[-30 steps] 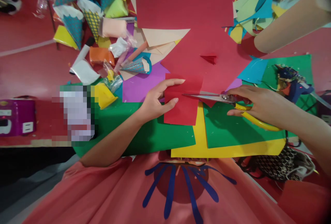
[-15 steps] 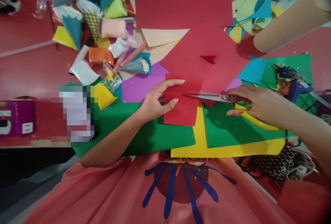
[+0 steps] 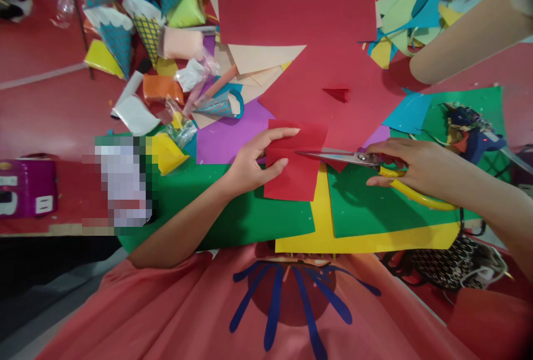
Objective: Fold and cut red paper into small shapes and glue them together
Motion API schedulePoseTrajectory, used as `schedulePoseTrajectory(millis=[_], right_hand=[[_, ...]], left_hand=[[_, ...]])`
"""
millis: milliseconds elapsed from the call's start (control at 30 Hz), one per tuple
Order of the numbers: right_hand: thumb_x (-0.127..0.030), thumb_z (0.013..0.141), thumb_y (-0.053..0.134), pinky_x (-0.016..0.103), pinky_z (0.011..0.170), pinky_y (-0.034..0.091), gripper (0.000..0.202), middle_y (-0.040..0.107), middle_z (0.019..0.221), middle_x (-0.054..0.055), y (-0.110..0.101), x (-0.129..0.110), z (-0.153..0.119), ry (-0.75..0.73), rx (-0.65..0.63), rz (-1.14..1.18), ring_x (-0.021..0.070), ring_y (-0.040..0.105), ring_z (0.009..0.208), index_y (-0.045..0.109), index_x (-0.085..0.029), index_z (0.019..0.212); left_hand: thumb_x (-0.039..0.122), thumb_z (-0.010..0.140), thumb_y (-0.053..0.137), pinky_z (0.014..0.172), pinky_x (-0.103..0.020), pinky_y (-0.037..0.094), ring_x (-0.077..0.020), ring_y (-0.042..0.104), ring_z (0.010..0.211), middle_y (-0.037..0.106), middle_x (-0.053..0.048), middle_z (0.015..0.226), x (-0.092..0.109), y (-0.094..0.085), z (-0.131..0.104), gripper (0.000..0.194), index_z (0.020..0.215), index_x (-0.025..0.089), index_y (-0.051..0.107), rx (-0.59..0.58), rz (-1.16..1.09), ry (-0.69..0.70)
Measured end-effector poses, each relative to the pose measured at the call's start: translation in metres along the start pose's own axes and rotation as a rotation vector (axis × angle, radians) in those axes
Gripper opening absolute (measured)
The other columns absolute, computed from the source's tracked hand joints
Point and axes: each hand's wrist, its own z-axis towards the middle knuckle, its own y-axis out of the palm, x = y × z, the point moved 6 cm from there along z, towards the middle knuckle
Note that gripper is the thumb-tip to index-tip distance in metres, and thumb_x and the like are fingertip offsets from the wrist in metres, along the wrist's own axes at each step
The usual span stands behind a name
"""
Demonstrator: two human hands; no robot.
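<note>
My right hand (image 3: pixel 416 166) grips a pair of scissors (image 3: pixel 341 157) by its yellow handles. The blades point left and look almost closed along a line across a small piece of red paper (image 3: pixel 291 180). That paper is creased or cut across its middle; I cannot tell which. My left hand (image 3: pixel 254 163) holds the paper at its left side, index finger along the upper part and thumb on the lower part. Beyond the hands, a small folded red scrap (image 3: pixel 339 94) lies on a large red sheet (image 3: pixel 295 5).
Green sheets (image 3: pixel 250 218) and a yellow sheet (image 3: pixel 362 242) lie nearest me. Patterned paper cones (image 3: pixel 112 38) and wrapped clay packs (image 3: pixel 162 89) crowd the left. A cardboard tube (image 3: pixel 466 35) lies at right, near paper scraps (image 3: pixel 403 16) and a glue gun (image 3: pixel 478 138).
Almost nothing differs. The red paper, both hands and the scissors sit a few pixels further right; the blades keep the same place on the paper.
</note>
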Motion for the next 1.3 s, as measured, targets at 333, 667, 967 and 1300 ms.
schedulePoseTrajectory(millis=[333, 667, 967, 1300], right_hand=[[-0.071, 0.081, 0.049, 0.03, 0.062, 0.049, 0.061, 0.073, 0.091, 0.009, -0.003, 0.001, 0.002, 0.024, -0.077, 0.108, 0.0203, 0.067, 0.072, 0.067, -0.02, 0.109], [-0.072, 0.081, 0.047, 0.025, 0.053, 0.042, 0.063, 0.069, 0.072, 0.005, -0.006, -0.001, 0.002, 0.039, -0.102, 0.116, 0.015, 0.058, 0.057, 0.069, -0.019, 0.107], [-0.079, 0.077, 0.041, 0.028, 0.057, 0.045, 0.071, 0.069, 0.077, 0.007, -0.001, 0.003, 0.0, 0.044, -0.138, 0.144, 0.0177, 0.062, 0.063, 0.066, -0.019, 0.108], [-0.08, 0.075, 0.043, 0.038, 0.07, 0.054, 0.07, 0.072, 0.101, 0.008, 0.007, 0.001, 0.002, 0.053, -0.175, 0.13, 0.0267, 0.069, 0.086, 0.062, -0.027, 0.115]], left_hand=[[0.026, 0.085, 0.059, 0.11, -0.034, 0.046, -0.0194, 0.056, 0.127, 0.06, -0.008, 0.136, -0.001, 0.003, -0.001, 0.048, 0.132, 0.02, 0.052, -0.031, 0.021, -0.019], [0.022, 0.085, 0.061, 0.111, -0.034, 0.045, -0.019, 0.056, 0.128, 0.059, -0.006, 0.137, -0.001, 0.003, -0.001, 0.05, 0.134, 0.024, 0.051, -0.037, -0.004, 0.02], [0.026, 0.086, 0.059, 0.112, -0.036, 0.044, -0.0199, 0.054, 0.13, 0.058, -0.006, 0.139, -0.003, 0.005, 0.0, 0.05, 0.135, 0.024, 0.05, -0.062, -0.017, -0.012], [0.021, 0.085, 0.06, 0.112, -0.035, 0.044, -0.0188, 0.055, 0.129, 0.059, -0.006, 0.137, 0.002, 0.008, 0.0, 0.05, 0.134, 0.024, 0.051, -0.074, -0.014, 0.017]])
